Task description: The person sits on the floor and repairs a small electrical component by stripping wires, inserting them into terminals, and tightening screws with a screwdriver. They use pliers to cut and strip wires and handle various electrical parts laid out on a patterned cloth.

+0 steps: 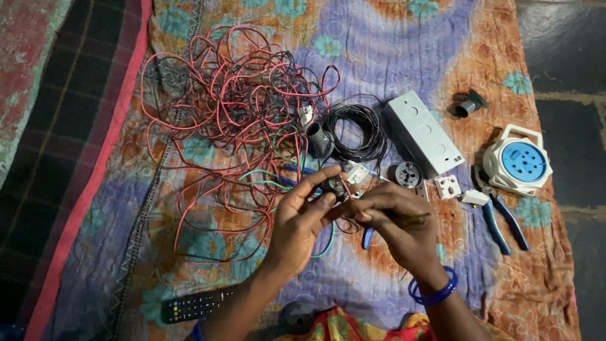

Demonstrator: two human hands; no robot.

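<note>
My left hand pinches a small black round fitting between thumb and fingers, with thin wires trailing from it. My right hand meets it from the right and holds a thin dark tool, its tip at the fitting. Blue bangles circle my right wrist. Both hands hover over a patterned cloth, just below a tangle of red and black wire.
A black wire coil, a grey metal box, a round socket part, white switch pieces, blue-handled pliers, a white and blue extension reel, a black holder and a remote control lie around.
</note>
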